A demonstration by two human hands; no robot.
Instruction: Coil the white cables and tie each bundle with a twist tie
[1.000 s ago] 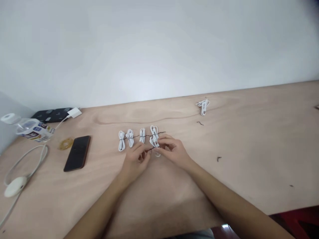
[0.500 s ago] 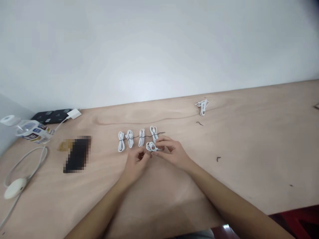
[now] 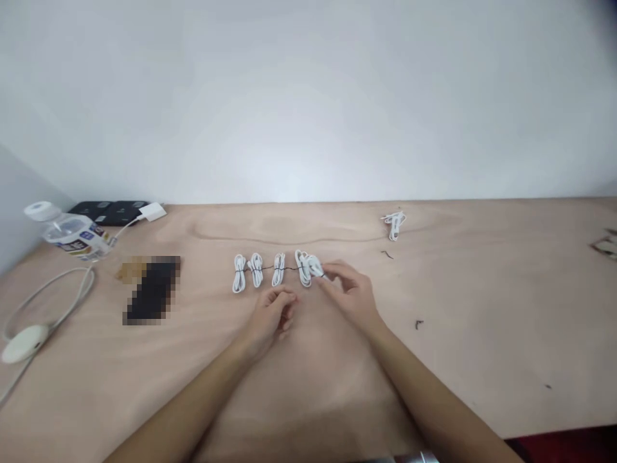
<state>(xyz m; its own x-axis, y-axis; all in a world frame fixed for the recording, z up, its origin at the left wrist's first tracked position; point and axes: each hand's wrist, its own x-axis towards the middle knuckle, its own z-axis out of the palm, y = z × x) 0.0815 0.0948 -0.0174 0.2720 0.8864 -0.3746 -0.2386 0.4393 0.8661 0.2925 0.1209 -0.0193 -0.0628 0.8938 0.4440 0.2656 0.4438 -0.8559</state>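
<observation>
Two hands apart: left hand [image 3: 268,316] curled, empty; right hand [image 3: 349,292] fingers [image 3: 328,275] half open on coiled white cable [image 3: 312,266], hold unclear.

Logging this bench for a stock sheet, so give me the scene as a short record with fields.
left hand: loosely curled, nothing visible in it, nearest the row of cables
right hand: fingertips at the rightmost coil; grip unclear
things: five coiled white cables in a row along a thin black wire
rest: separate coiled white cable; black power strip; white plug adapter; plastic bottle; pixelated dark rectangle; white cord with round white puck; plywood table
</observation>
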